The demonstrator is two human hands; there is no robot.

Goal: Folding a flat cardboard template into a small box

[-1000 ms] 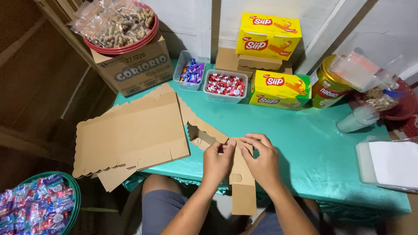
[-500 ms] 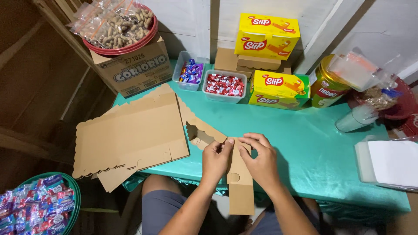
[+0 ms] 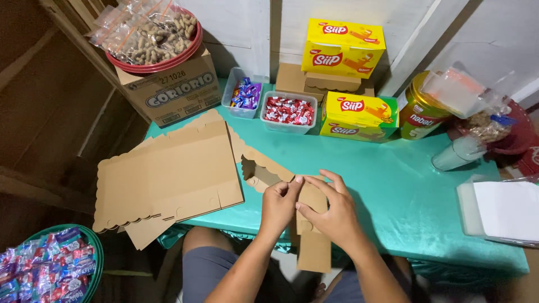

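Low in the middle of the frame, both hands work on a small flat cardboard box blank (image 3: 312,247) that lies over the near edge of the teal table (image 3: 393,185) and hangs below it. The left hand (image 3: 278,205) has its fingers curled shut, pinching the blank's upper edge; the right hand (image 3: 331,210) pinches the same piece with thumb and forefinger, its other fingers spread loosely. Left of them lies a stack of larger scalloped cardboard blanks (image 3: 168,174); behind stand yellow boxes (image 3: 359,115) and a tub of red sweets (image 3: 289,110)

head view | looks steeply down | close over table (image 3: 404,185) edge
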